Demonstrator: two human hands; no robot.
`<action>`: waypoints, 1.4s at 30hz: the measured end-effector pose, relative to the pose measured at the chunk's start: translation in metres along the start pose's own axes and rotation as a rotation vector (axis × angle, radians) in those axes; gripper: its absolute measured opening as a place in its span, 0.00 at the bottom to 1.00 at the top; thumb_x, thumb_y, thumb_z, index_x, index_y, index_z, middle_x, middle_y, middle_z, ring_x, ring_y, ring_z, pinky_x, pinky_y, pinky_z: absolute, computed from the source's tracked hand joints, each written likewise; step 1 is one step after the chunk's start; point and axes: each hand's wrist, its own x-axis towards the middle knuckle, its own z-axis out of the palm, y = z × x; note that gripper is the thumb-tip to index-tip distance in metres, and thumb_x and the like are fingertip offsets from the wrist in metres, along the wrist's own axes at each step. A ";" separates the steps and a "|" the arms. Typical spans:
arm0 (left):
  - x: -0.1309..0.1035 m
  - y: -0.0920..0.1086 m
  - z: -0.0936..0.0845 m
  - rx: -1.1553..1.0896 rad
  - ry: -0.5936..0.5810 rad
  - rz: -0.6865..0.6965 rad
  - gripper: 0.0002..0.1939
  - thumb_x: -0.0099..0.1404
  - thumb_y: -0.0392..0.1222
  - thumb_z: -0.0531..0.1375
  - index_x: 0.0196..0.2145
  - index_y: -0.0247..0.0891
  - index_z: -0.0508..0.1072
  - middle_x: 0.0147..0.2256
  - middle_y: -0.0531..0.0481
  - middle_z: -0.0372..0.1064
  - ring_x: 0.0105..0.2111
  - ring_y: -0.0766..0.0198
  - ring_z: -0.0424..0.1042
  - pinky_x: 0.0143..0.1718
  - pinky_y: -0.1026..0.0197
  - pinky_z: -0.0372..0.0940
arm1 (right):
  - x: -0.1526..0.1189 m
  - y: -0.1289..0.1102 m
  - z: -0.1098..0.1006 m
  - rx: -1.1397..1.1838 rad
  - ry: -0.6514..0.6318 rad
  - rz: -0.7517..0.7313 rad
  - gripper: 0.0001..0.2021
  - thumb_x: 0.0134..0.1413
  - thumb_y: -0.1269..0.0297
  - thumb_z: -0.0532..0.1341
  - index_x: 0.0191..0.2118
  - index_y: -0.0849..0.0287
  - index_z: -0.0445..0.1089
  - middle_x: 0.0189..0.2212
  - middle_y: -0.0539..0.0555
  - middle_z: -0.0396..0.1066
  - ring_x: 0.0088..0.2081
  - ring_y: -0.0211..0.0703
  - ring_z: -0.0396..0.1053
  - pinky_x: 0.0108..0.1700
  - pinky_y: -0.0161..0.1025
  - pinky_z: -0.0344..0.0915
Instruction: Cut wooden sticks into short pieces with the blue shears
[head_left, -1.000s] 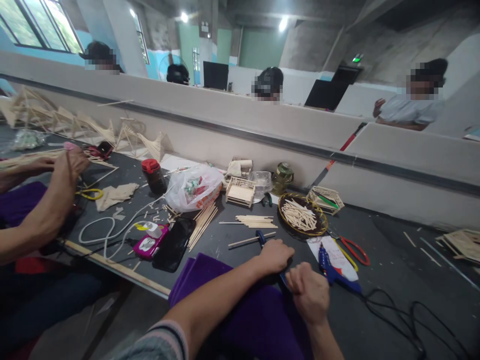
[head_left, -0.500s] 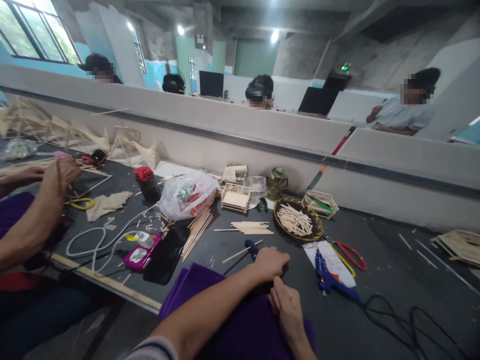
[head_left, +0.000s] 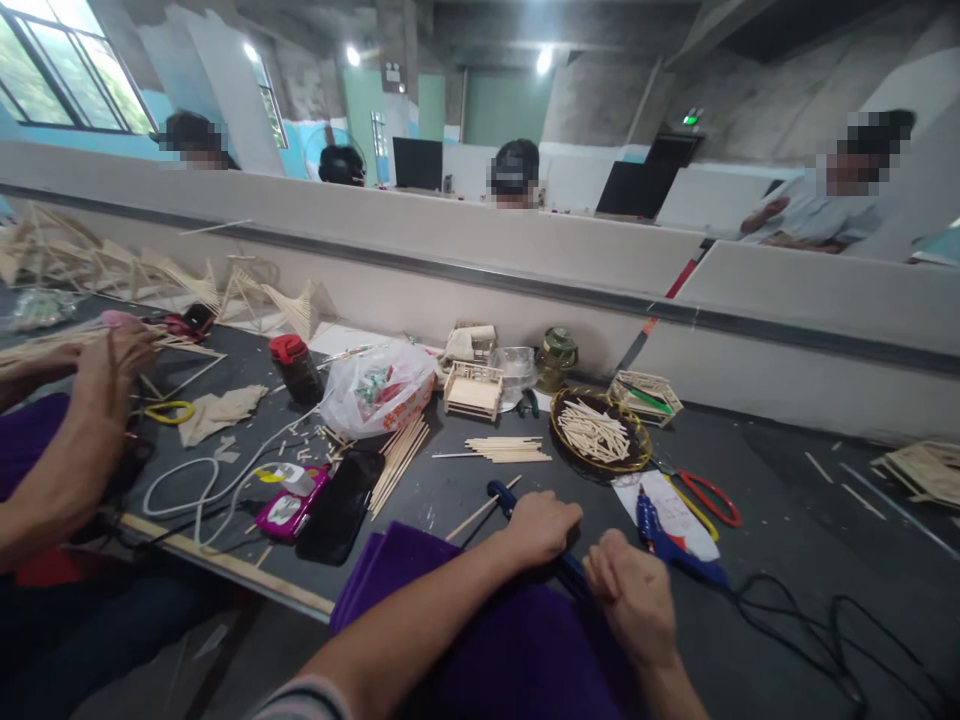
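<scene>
My left hand (head_left: 543,526) grips the blue tool (head_left: 571,574), likely stiff, best held mid-bar. My right hand (head_left: 637,600) curls closed, contents unclear.

this looks like a craft workshop: a long dark worktable (head_left: 757,470) with a glue gun (head_left: 664,535), pliers (head_left: 705,497) and wooden sticks (head_left: 595,432). bare concrete beams hang overhead.

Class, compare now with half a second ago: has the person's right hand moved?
Yes: judged against the blue glue gun, the right hand has shifted rightward, closer to it and away from the left hand.
</scene>
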 end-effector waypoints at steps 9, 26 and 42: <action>-0.001 0.000 0.006 -0.006 0.018 -0.006 0.09 0.66 0.45 0.52 0.38 0.39 0.69 0.34 0.47 0.73 0.36 0.58 0.69 0.35 0.60 0.61 | 0.013 0.010 0.005 -0.049 0.000 0.106 0.28 0.55 0.49 0.59 0.12 0.58 0.52 0.10 0.43 0.45 0.14 0.28 0.42 0.18 0.34 0.37; -0.011 0.002 0.002 0.021 0.022 -0.013 0.08 0.67 0.43 0.51 0.39 0.40 0.68 0.33 0.47 0.72 0.37 0.58 0.69 0.34 0.59 0.59 | 0.017 0.014 -0.003 0.072 0.096 0.025 0.27 0.57 0.49 0.56 0.13 0.57 0.51 0.10 0.42 0.44 0.14 0.28 0.42 0.17 0.32 0.40; -0.009 0.001 0.012 0.064 0.037 -0.008 0.10 0.68 0.45 0.51 0.37 0.37 0.68 0.33 0.46 0.73 0.37 0.57 0.68 0.33 0.57 0.57 | 0.012 0.036 0.004 -0.152 0.006 0.095 0.29 0.54 0.41 0.55 0.14 0.55 0.46 0.11 0.42 0.41 0.15 0.29 0.38 0.19 0.34 0.36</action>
